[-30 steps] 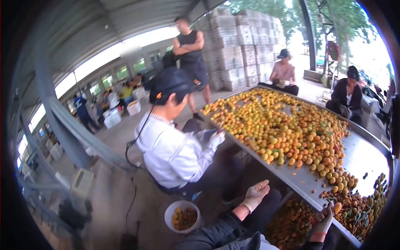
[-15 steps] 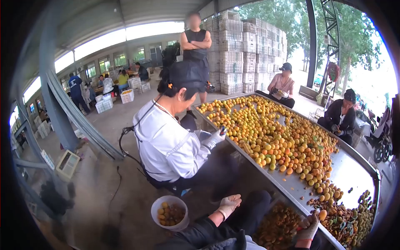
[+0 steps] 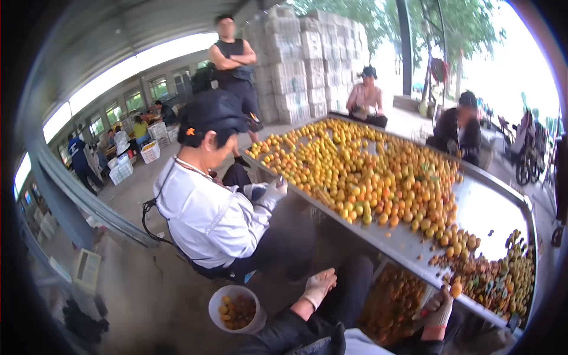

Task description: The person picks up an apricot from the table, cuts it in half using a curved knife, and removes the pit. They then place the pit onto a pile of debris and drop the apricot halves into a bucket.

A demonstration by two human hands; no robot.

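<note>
My left hand, in a pale glove with bare fingertips, rests above my dark-clad leg, fingers curled together. Whatever it may hold is hidden. My right hand, also gloved, is at the near edge of the metal sorting table, its fingers bent. An orange apricot shows at its fingertips. Something small and reddish by this hand is too blurred to name. Beyond it lie brown and green fruit scraps. Under the table edge is a heap of brownish-orange pieces.
A white bucket with apricots stands left of my leg. Close by, a person in a white jacket sits at the table. Many apricots cover its far part. Other people sit across; one stands behind. Stacked crates rise at the back.
The view has turned a little, shifting the scene left and up. My right hand has moved slightly with the apricot at its fingertips. My left hand stays closed above my leg.
</note>
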